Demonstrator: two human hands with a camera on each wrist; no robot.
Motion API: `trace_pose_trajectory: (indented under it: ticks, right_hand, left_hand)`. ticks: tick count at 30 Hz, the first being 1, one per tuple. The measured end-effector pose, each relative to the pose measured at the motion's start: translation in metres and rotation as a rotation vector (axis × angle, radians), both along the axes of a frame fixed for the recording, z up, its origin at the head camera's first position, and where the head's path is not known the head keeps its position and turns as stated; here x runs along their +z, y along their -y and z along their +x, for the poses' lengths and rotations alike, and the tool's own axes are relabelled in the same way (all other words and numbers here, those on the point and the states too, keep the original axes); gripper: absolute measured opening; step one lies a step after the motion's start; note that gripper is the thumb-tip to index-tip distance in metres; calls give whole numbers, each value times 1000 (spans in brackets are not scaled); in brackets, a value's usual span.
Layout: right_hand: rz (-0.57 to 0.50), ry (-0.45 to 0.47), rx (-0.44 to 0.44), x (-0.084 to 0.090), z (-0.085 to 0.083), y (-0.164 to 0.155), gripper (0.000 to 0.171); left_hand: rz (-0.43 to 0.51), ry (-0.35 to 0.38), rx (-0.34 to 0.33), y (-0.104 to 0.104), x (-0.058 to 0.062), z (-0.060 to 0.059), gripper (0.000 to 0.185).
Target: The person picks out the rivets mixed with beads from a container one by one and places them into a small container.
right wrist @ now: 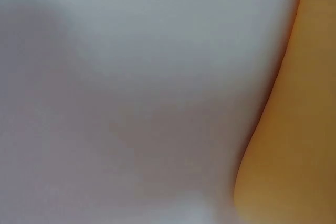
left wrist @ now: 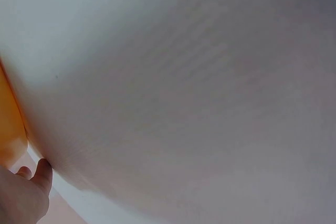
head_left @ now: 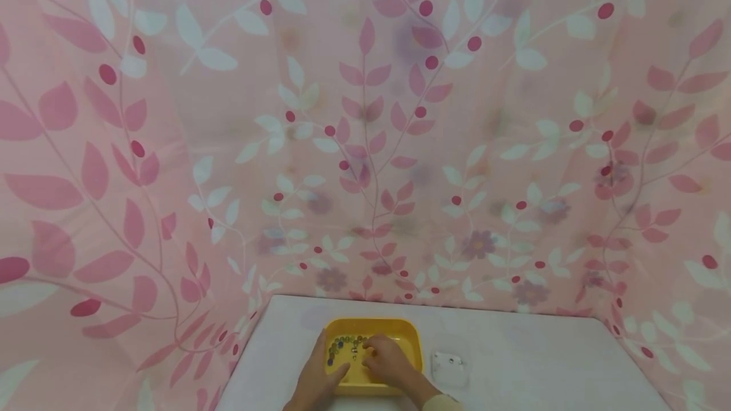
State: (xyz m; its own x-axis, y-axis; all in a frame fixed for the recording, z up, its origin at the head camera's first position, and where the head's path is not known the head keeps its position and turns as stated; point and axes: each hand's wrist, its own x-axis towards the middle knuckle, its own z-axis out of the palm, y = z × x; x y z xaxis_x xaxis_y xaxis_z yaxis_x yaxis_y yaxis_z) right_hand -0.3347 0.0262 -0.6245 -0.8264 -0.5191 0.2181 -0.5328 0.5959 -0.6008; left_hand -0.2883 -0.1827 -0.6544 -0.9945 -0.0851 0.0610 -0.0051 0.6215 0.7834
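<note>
A shallow yellow tray [head_left: 374, 389] lies on the table in the head view, its outer wall also showing in both wrist views. Inside, small round glass-like beads [head_left: 335, 349], greenish and some blue, form a curved line at the left and back. A few clear, shiny bits [head_left: 355, 351] lie inside the curve. My left hand [head_left: 317, 370] holds the tray's left side, thumb over the rim and fingers along the outer wall. My right hand [head_left: 390, 360] reaches in from the front right, fingers bent down by the right end of the bead line; I cannot tell whether they pinch a bead.
To the right of the tray, a small clear plastic container [head_left: 449, 370] with a few tiny pieces lies on the white table [head_left: 531, 363]. Pink leaf-patterned curtains [head_left: 377, 144] enclose the table's back and both sides.
</note>
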Motion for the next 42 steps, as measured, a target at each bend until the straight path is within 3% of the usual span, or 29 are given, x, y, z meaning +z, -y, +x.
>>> trace_pose_trajectory:
  ticks: [6,11,20,26,33,37,42]
  right_hand:
    - [-79,171,-26,-11,-9,5,37]
    - [-157,178,-33,-18,-11,9,38]
    - [-195,231,-45,-19,-12,15,48]
    - [-139,224,-45,-19,-15,20,43]
    - [-99,204,-92,-19,-19,27,28]
    - [-117,233,-125,-20,-17,27,21]
    - [-133,238,-133,-21,-18,30,19]
  left_hand:
    - [-3,-45,-16,-2,0,1,101]
    - [-14,-53,-6,-1,0,2,101]
    - [-29,-80,0,0,-5,1,100]
    - [-32,-64,-14,1,-4,0,101]
    - [27,9,-7,-2,-7,-3,103]
    - [21,-11,-6,-2,-10,-2,103]
    - [34,-15,7,-1,-3,1,102]
